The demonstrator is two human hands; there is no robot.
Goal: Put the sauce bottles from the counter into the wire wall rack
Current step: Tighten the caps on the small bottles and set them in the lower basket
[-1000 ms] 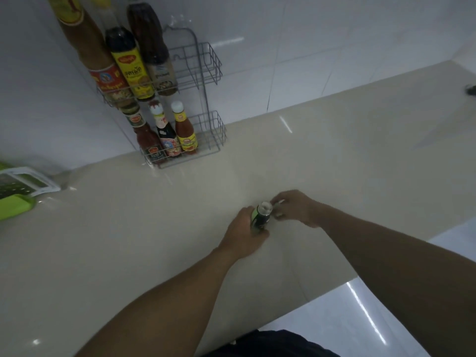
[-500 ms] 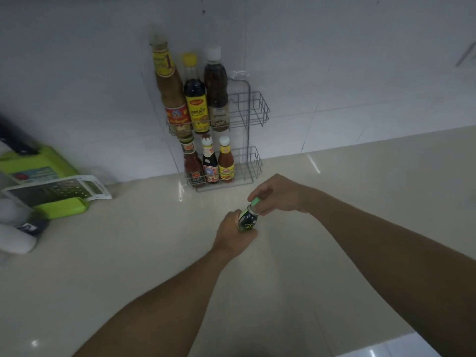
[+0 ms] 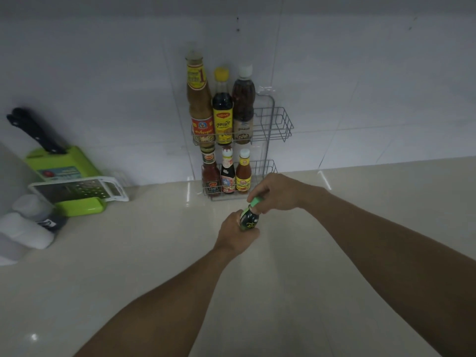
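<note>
We face a beige tabletop under a white tiled wall. At 9 o'clock lies a green grater. At centre, our left hand, grip closed, wraps the dark bottle; our right hand pinches its green cap. At 12 o'clock hangs the wire rack, six bottles inside.

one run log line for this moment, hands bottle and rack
left hand: grips dark bottle body | right hand: pinches green cap | wire rack: six bottles, right end of both tiers free | stage: not yet racked
</note>
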